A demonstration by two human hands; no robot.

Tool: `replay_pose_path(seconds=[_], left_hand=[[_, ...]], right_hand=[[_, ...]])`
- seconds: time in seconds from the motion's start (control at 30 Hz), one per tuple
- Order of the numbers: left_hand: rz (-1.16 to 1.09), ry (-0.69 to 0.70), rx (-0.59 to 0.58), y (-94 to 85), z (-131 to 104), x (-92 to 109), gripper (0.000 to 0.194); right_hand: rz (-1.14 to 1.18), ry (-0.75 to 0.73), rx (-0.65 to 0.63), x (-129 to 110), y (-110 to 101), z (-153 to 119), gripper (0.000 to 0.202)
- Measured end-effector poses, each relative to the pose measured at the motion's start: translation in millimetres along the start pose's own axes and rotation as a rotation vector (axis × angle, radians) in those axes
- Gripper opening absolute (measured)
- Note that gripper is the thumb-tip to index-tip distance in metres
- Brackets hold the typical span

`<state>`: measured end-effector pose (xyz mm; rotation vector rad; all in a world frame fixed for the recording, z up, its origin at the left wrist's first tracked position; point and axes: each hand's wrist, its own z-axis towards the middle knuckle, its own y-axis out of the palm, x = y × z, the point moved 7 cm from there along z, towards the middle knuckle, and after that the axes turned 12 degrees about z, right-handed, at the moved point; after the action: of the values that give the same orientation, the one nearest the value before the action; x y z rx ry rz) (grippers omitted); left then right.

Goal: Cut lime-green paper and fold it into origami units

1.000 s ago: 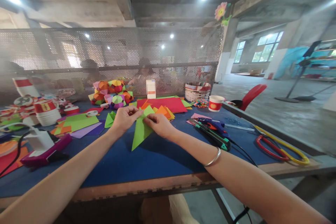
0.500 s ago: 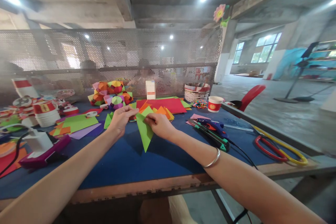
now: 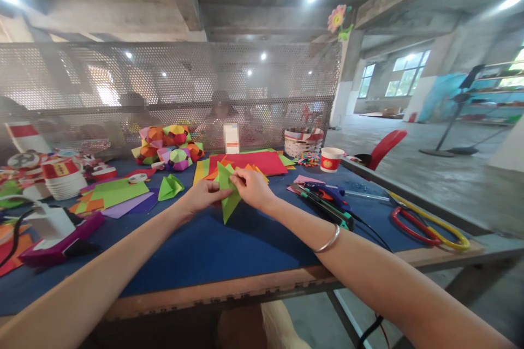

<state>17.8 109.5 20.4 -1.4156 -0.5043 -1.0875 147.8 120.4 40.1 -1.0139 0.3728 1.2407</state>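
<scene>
A folded piece of green paper (image 3: 230,206) is held up above the blue tabletop, one pointed corner hanging down. My left hand (image 3: 208,196) pinches its left side, fingers closed on it. On the upper right edge, my right hand (image 3: 250,184) grips the same paper between thumb and fingers; a silver bangle circles that forearm. Another folded green paper piece (image 3: 170,187) rests on the table to the left of my left hand. Behind the hands lie orange folded pieces (image 3: 258,169) and a stack of red paper (image 3: 270,162).
Utility knife (image 3: 323,207), glue gun (image 3: 331,194) and red-and-yellow-handled scissors (image 3: 429,227) lie at right. A paper cup (image 3: 332,160) and woven basket (image 3: 303,143) stand behind. Paper-ball ornaments (image 3: 170,147), stacked cups (image 3: 63,180) and a purple power strip (image 3: 61,241) occupy the left.
My left hand has moved down and right onto the green paper, which has turned to look narrower. The folded green piece on the table is now in fuller view.
</scene>
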Motion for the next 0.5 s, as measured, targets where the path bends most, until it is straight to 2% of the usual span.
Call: replay_pose_path(seconds=[0.17,0.33,0.43,0.5], left_hand=[[-0.039,0.028,0.239,-22.7,0.8,-0.4,0.04],[-0.06,0.002,0.319,-31.3,-1.0,2.7,0.041],[-0.111,0.002,0.383,-35.5,-2.2,3.6,0.041],[-0.151,0.006,0.428,-39.3,-2.7,2.0,0.042]], right_hand=[[0.029,-0.009,-0.052,1.2,2.2,1.5,0.029],[0.179,0.016,-0.095,6.7,9.0,2.9,0.021],[0.463,0.158,-0.048,17.4,11.7,3.0,0.012],[0.657,0.298,-0.024,24.9,16.2,-0.1,0.019]])
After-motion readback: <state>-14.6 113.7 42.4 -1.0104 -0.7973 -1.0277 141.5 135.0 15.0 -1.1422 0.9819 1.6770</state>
